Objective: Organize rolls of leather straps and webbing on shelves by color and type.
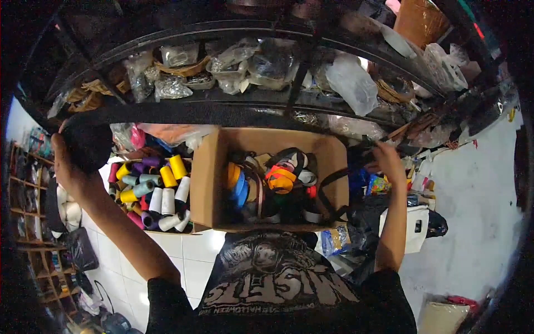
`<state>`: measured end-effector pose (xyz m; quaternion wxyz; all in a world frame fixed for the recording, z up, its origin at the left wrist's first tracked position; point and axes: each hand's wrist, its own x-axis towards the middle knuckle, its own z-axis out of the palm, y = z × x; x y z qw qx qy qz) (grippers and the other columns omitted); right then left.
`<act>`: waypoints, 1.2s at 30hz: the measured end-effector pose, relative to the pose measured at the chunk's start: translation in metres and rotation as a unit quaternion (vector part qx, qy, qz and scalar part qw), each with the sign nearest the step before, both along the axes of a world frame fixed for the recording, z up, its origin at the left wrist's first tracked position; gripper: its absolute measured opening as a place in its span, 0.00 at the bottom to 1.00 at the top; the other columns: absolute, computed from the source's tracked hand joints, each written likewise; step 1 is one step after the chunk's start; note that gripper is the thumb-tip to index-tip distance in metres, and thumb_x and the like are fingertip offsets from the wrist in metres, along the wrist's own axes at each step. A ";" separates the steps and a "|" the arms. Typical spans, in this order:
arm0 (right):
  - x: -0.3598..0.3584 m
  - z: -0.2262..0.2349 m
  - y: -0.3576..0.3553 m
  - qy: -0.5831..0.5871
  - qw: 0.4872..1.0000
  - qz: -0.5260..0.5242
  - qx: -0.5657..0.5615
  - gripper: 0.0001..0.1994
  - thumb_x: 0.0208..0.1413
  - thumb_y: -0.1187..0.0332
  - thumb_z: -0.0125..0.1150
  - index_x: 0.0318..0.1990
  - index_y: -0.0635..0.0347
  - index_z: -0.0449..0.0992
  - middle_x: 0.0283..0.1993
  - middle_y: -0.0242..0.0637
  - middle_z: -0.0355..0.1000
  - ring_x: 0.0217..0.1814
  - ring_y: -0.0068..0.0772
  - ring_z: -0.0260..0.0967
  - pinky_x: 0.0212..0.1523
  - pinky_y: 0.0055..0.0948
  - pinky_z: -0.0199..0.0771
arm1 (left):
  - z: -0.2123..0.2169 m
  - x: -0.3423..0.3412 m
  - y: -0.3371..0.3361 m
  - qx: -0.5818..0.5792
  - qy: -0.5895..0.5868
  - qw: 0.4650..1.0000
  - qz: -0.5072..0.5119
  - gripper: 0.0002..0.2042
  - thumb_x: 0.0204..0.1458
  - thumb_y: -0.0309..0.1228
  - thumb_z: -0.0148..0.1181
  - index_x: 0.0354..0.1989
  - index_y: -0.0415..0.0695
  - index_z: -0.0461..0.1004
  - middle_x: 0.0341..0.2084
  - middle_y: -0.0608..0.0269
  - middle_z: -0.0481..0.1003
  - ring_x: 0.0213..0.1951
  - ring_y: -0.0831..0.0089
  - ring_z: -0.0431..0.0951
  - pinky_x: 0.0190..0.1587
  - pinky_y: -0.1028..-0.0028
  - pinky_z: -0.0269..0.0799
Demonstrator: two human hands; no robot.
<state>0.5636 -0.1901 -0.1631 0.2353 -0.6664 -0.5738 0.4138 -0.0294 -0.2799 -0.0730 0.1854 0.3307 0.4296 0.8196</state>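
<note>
A wide black webbing strap (pixel 194 113) stretches across in front of me, above the far side of a cardboard box. At its left end my left hand (pixel 68 164) is closed around a dark bundle of the same webbing. My right hand (pixel 388 160) is raised beyond the box's right side, fingers closed on the strap's dark right end, which is hard to make out against the shelf. Beneath the strap, the open cardboard box (pixel 334 153) holds several coloured rolls of tape (pixel 281 179). A narrow black strip (pixel 334 177) lies over its right wall.
Left of the box, many thread spools (pixel 161 195) fill a second carton. Dark metal shelving (pixel 300 83) with plastic bags and baskets runs along the far side. A wooden rack (pixel 33 211) stands at the left. Packages and a white bag (pixel 409 228) lie at the right.
</note>
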 end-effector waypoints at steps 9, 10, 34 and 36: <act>0.113 0.072 -0.022 -0.360 0.826 -0.238 0.363 0.13 0.50 0.71 0.53 0.44 0.52 0.74 0.37 0.47 0.73 0.39 0.45 0.72 0.40 0.33 0.68 | -0.015 -0.012 0.011 0.041 -0.055 0.998 -0.006 0.23 0.55 0.41 0.49 0.55 0.40 0.62 0.49 0.53 0.68 0.49 0.61 0.70 0.52 0.60 0.65; 0.170 0.068 -0.031 -0.384 0.834 -0.219 0.330 0.13 0.49 0.69 0.55 0.44 0.51 0.74 0.38 0.47 0.73 0.39 0.43 0.72 0.40 0.33 0.68 | -0.018 -0.017 0.016 0.039 -0.060 0.997 -0.018 0.23 0.55 0.41 0.49 0.55 0.40 0.62 0.49 0.53 0.68 0.49 0.61 0.70 0.52 0.60 0.65; 0.306 0.179 -0.313 -0.106 0.957 -0.262 -0.069 0.31 0.47 0.58 0.60 0.60 0.55 0.60 0.38 0.31 0.70 0.41 0.25 0.66 0.43 0.29 0.67 | -0.087 0.061 0.082 -0.117 0.039 0.977 -0.174 0.20 0.50 0.39 0.55 0.43 0.34 0.71 0.36 0.56 0.74 0.37 0.69 0.74 0.43 0.72 0.69; 0.342 0.137 -0.341 -0.128 0.895 -0.378 -0.200 0.36 0.40 0.68 0.62 0.61 0.49 0.58 0.39 0.31 0.67 0.39 0.26 0.65 0.38 0.28 0.66 | -0.084 0.064 0.076 -0.108 0.162 0.957 -0.213 0.19 0.47 0.38 0.58 0.40 0.34 0.73 0.36 0.57 0.73 0.37 0.71 0.74 0.43 0.74 0.68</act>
